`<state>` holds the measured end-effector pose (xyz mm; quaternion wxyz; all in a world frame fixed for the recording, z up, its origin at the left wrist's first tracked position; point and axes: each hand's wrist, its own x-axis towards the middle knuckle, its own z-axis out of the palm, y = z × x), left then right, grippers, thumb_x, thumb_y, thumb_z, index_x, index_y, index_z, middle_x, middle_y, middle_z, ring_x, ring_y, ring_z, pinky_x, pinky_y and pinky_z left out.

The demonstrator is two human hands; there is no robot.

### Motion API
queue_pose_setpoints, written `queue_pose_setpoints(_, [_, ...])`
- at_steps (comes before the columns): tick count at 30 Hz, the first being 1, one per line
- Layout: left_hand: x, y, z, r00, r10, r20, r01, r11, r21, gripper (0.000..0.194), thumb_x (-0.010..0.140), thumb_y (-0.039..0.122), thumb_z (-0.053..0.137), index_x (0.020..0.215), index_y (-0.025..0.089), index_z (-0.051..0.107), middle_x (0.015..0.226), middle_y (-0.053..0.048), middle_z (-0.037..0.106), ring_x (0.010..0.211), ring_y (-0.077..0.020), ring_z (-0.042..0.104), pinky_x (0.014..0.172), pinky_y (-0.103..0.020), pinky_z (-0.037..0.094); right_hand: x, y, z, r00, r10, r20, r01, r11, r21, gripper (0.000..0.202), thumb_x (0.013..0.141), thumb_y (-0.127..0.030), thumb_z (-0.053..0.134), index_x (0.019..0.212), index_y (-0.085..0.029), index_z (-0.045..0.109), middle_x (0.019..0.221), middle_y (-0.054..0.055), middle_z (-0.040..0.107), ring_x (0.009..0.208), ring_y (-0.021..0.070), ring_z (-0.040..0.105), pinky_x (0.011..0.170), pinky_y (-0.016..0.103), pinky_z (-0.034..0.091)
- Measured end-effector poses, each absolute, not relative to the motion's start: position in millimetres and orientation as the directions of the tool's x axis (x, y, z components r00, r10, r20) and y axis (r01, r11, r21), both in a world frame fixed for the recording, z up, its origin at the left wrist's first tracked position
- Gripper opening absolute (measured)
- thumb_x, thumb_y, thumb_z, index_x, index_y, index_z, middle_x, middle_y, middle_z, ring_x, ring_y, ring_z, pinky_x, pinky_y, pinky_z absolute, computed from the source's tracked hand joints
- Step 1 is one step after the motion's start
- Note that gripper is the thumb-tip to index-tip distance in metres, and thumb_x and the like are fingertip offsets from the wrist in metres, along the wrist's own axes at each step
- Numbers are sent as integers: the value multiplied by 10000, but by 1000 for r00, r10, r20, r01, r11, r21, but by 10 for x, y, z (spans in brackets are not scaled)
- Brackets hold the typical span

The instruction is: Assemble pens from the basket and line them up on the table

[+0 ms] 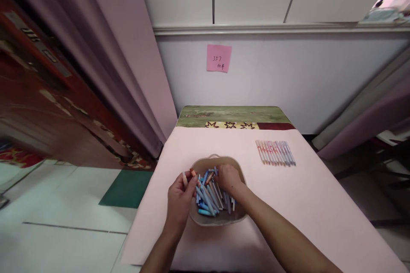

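Note:
A beige basket (218, 221) with rounded corners stands on the table. It holds many loose crayons and pens (208, 198), mostly blue, grey and brown. At its left rim, my left hand (181, 194) is closed around an orange crayon (193, 172) and a pale, stick-like crayon (185, 179). My right hand (228, 177) reaches into the right side of the basket with its fingers bent down among the contents. A blue piece lies at those fingertips; whether they grip it is hidden.
A neat row of slim pens (275, 153) lies on the pink table cover (307, 209) at the right. Behind the table is a white wall with a pink note (219, 58). A mauve curtain (128, 51) and a dark red wooden piece (96, 132) flank the left.

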<state>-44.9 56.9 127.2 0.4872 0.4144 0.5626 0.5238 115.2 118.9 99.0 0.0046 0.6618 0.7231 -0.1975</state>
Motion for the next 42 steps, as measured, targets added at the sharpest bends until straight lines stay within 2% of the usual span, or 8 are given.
queue_pose_setpoints(5, [-478, 543, 1243, -194, 974, -117, -36, 112, 993, 332, 721, 411, 704, 939, 165, 666, 638, 22, 608, 500, -93, 469, 497, -209, 393, 1177, 1208, 1073, -134, 959, -250, 954, 56, -295, 273, 822, -321, 567, 884, -111, 729, 906, 165, 724, 857, 244, 674, 724, 285, 476])
queue_pose_setpoints(11, [-499, 495, 1210, -208, 970, -124, -69, 112, 991, 325, 708, 402, 716, 913, 156, 664, 615, 20, 605, 488, -84, 457, 486, -200, 396, 1522, 1117, 1299, -275, 933, -233, 810, 94, -579, 309, 881, -426, 526, 761, -191, 687, 663, 24, 700, 648, 154, 644, 618, 219, 423])
queue_pose_setpoints(14, [-513, 452, 1194, -210, 968, -137, -67, 125, 990, 336, 699, 411, 719, 918, 161, 670, 622, 20, 614, 489, -87, 464, 488, -203, 400, 1759, 1024, 1314, 49, 998, -33, 908, -58, -415, 258, 897, -403, 510, 890, -191, 657, 784, 61, 717, 760, 196, 655, 652, 253, 399])
queue_pose_setpoints(17, [-534, 406, 1150, -181, 974, -134, -40, 129, 991, 327, 720, 407, 705, 936, 165, 667, 628, 20, 622, 503, -95, 474, 508, -209, 411, 1944, 879, 1195, 200, 977, -72, 920, -212, -329, 323, 889, -458, 500, 997, -178, 622, 768, 79, 713, 771, 228, 657, 634, 271, 378])
queue_pose_setpoints(21, [-547, 398, 1097, -162, 981, -111, -7, 111, 994, 303, 756, 390, 681, 961, 169, 653, 639, 20, 616, 520, -97, 475, 522, -208, 414, 1968, 716, 964, 79, 976, -201, 900, -157, -407, 294, 895, -418, 465, 882, -185, 643, 778, 73, 718, 765, 206, 655, 630, 257, 363])
queue_pose_setpoints(29, [-569, 505, 1169, -189, 979, -77, 5, 79, 997, 294, 768, 408, 669, 953, 181, 644, 660, 22, 599, 524, -95, 444, 506, -197, 388, 1764, 999, 905, 80, 986, -150, 938, -125, -323, 269, 896, -268, 416, 831, -162, 655, 831, 112, 713, 808, 196, 645, 647, 253, 349])
queue_pose_setpoints(36, [-685, 530, 1087, -202, 977, -68, 15, 73, 997, 310, 777, 404, 661, 980, 171, 638, 684, 13, 604, 562, -98, 463, 529, -197, 402, 1716, 1116, 1125, 141, 989, 51, 906, -108, -409, 323, 926, -376, 453, 1164, -202, 583, 957, 58, 700, 845, 178, 641, 703, 256, 384])
queue_pose_setpoints(42, [-661, 513, 1049, -174, 982, -70, 5, 71, 997, 308, 789, 408, 650, 988, 174, 626, 665, 27, 591, 537, -87, 432, 516, -194, 386, 1464, 1095, 1179, -24, 996, 85, 925, 54, -377, 195, 909, -254, 476, 924, -220, 667, 924, 35, 695, 822, 157, 635, 709, 230, 391])
